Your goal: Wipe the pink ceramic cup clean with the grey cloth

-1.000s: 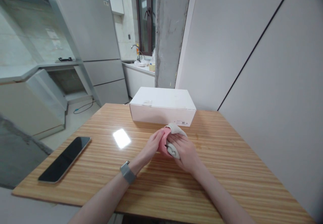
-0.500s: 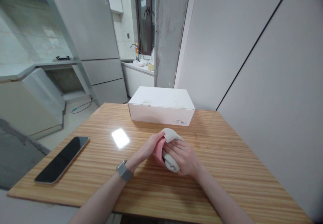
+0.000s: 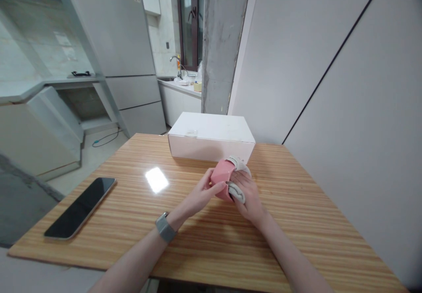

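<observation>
A glossy pink bowl [image 3: 221,173] is tipped on its side above the table, its opening facing right. My left hand [image 3: 202,192] grips its outer side, thumb near the rim and fingers around the back. A light grey cloth [image 3: 238,192] is bunched inside the bowl and folds out over its rim. My right hand [image 3: 248,194] is pushed into the opening with the cloth, pressing it against the inside; those fingertips are hidden. A watch with a grey band [image 3: 165,227] is on my left wrist.
Just behind the bowl stands a white box [image 3: 211,148] on the wooden table [image 3: 316,236]. A black phone [image 3: 81,208] lies at the table's left. Beyond are a fridge [image 3: 108,33] and a sink counter [image 3: 181,97].
Both hands have lifted the bowl and cloth up and slightly right, towards the box. The bowl has turned so more of its pink outside shows. My left thumb has shifted along it.
</observation>
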`<state>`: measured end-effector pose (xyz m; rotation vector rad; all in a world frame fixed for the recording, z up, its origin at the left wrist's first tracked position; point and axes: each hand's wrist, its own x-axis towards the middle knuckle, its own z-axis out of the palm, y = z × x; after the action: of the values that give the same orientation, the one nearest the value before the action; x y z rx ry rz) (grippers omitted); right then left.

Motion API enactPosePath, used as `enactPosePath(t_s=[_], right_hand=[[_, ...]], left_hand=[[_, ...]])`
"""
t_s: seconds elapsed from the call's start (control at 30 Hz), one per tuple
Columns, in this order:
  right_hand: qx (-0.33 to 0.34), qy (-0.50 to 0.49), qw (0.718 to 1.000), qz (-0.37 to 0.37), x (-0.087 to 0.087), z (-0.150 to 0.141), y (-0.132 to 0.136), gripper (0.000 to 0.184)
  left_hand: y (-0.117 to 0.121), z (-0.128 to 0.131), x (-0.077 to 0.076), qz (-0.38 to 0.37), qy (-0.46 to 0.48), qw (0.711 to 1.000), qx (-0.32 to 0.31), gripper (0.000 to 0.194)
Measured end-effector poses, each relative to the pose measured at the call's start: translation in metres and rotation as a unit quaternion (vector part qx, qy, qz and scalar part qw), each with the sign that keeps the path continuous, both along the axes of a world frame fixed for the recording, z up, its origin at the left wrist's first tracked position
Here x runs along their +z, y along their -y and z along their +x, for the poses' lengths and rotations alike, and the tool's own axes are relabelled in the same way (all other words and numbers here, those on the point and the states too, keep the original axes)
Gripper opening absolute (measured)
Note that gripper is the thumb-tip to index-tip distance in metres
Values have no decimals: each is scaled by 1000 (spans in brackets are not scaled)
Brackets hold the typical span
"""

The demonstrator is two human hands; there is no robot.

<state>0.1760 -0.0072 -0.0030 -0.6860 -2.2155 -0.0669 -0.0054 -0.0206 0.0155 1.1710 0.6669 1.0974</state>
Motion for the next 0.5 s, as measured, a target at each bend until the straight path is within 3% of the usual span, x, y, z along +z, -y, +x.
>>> enactPosePath(t_s=[0.17, 0.23, 0.37, 0.5], right_hand=[[35, 35, 997, 52, 3, -6, 7, 44], [63, 57, 994, 70, 4, -11, 11, 46], [85, 71, 990, 85, 5, -16, 14, 46], [86, 71, 991, 70, 6, -11, 12, 43]], left_hand=[[-8, 2, -5, -119, 134, 984, -21, 48], [-11, 1, -4, -128, 102, 986, -17, 55], [-13, -3, 0, -84, -37, 996, 17, 48], [-11, -5, 4, -63, -66, 995, 32, 45]])
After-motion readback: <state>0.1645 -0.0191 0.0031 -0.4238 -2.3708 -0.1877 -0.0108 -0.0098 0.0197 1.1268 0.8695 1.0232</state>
